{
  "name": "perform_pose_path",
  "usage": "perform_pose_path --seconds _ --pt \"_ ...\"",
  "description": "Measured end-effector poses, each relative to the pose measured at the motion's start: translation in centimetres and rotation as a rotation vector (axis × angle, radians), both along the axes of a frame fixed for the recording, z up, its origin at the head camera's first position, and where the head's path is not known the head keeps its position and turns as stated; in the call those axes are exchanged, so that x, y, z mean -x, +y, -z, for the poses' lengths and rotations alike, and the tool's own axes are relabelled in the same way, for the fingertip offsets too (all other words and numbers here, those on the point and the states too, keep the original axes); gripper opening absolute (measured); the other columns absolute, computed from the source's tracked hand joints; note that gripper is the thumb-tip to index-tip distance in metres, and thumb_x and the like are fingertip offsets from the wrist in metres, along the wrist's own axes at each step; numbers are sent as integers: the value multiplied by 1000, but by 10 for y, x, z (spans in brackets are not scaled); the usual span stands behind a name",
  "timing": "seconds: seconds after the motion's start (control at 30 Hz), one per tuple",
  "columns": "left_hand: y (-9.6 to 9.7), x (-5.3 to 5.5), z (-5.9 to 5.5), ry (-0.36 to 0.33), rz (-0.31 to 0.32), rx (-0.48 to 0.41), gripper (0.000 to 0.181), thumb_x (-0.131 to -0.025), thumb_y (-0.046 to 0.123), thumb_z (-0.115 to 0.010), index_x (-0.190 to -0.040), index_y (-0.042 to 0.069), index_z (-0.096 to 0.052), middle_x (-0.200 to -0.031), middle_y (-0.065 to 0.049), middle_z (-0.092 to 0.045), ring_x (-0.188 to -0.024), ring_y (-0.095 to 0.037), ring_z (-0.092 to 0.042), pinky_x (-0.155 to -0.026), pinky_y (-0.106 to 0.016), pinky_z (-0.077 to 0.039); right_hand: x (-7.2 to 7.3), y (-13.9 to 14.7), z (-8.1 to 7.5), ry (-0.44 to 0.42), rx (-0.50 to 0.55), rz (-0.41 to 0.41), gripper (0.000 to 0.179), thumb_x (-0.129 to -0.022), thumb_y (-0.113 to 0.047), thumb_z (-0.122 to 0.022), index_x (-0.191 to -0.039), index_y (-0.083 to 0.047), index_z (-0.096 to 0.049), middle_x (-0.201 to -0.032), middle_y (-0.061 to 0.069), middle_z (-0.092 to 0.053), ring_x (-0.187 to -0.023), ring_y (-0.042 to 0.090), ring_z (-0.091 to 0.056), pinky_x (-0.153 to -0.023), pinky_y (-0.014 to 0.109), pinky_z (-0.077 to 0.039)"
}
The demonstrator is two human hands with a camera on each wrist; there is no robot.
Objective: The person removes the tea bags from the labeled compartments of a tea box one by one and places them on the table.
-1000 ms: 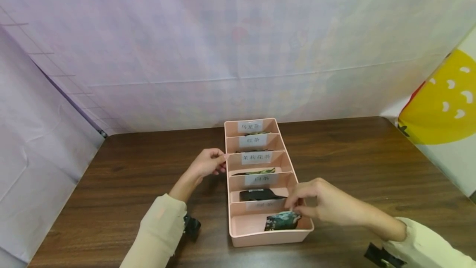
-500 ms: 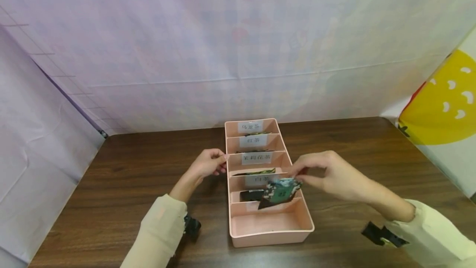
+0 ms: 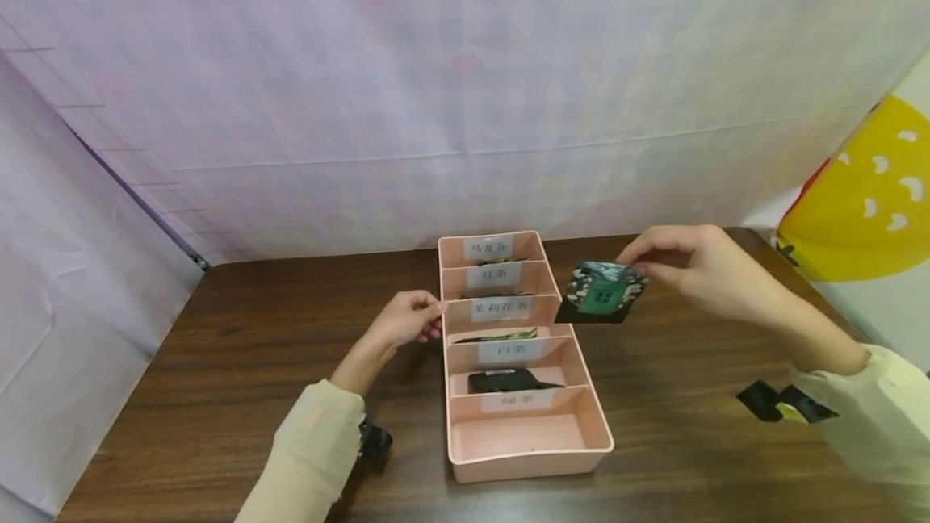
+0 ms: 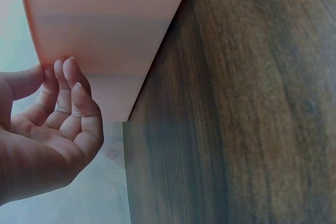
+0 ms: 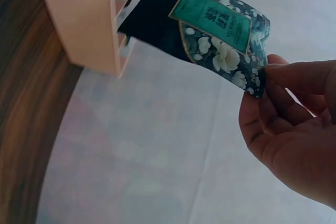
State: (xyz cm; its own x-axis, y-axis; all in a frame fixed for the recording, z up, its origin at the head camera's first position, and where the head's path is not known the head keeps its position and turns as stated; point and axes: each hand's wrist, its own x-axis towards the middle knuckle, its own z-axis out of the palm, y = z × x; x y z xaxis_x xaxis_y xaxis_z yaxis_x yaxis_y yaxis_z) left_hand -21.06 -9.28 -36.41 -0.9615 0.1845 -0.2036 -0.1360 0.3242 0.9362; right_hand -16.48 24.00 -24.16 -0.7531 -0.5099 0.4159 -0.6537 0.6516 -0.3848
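A dark green tea sachet (image 3: 601,292) with white flowers and a green label hangs from my right hand (image 3: 708,274), which pinches one corner between thumb and fingers. It is held up to the right of a pink divided box (image 3: 534,466), overlapping its right rim in the head view. My left hand (image 3: 407,320) pinches the box's left rim near the middle; in the left wrist view thumb and fingertips meet at the edge of the pink wall (image 4: 100,30). The front compartment (image 3: 519,436) holds no sachet. A black sachet (image 3: 508,380) lies in the second one.
White labels with Chinese characters, such as the front label (image 3: 517,400), mark the compartments. A green-yellow sachet (image 3: 501,336) lies in the middle compartment, with more packets behind. The box stands on a dark wooden table (image 3: 291,329) before a pale curtain (image 3: 327,103).
My right hand has lifted the flowered sachet out of the front compartment and carried it up, away and to the right, past the box's rim. The left hand stays at the rim.
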Motion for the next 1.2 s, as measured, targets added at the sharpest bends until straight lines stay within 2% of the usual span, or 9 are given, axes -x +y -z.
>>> perform_pose_path --seconds 0.13,0.3,0.43,0.6,0.77,0.97,1.2 --pt "0 0 0 -2 -2 10 18 -93 13 -54 -83 -1 -57 -69 -5 -56 -60 -13 -56 -55 -25 -45 10 13 6 -69 -36 46 21 -82 7 -61 -91 -11 -67 -88 2 -66 -67 9 -52 -55 21 -44" --pt "0 1 1 9 1 18 18 -93 14 -54 -83 -1 -57 -70 -5 -57 -60 -13 -57 -54 -25 -44 22 29 16 -233 -47 100 17 -85 5 -59 -94 -7 -68 -91 8 -66 -68 13 -52 -54 23 -43" --pt "-1 0 0 8 -2 20 18 -93 14 -54 -83 -1 -57 -69 -5 -57 -60 -13 -57 -55 -26 -45 31 38 27 -312 -67 94 17 -84 4 -60 -93 -8 -68 -93 7 -65 -69 12 -53 -57 25 -45" --pt "-1 0 1 21 7 37 18 -93 14 -54 -83 -1 -57 -69 -5 -57 -59 -12 -57 -55 -27 -47 41 44 46 -343 -97 46 17 -83 5 -61 -89 -10 -68 -90 3 -66 -74 9 -56 -61 26 -47" --pt "0 0 1 26 8 44 18 -93 14 -54 -83 -1 -57 -69 -5 -58 -59 -13 -57 -56 -29 -48 49 48 63 -367 -75 18 15 -82 6 -61 -88 -7 -68 -88 4 -66 -76 10 -58 -62 26 -48" --pt "0 -1 0 26 5 42 18 -93 14 -54 -83 -2 -57 -70 -7 -58 -59 -12 -57 -53 -24 -45 57 50 79 -359 -58 40 16 -81 9 -61 -87 -4 -68 -86 6 -66 -76 13 -60 -61 25 -48" --pt "0 -2 -2 22 7 39 18 -93 13 -54 -84 -2 -56 -70 -7 -58 -58 -11 -56 -53 -23 -44 58 50 86 -333 -40 105 18 -81 10 -58 -91 -1 -67 -88 12 -66 -78 23 -61 -61 26 -47"
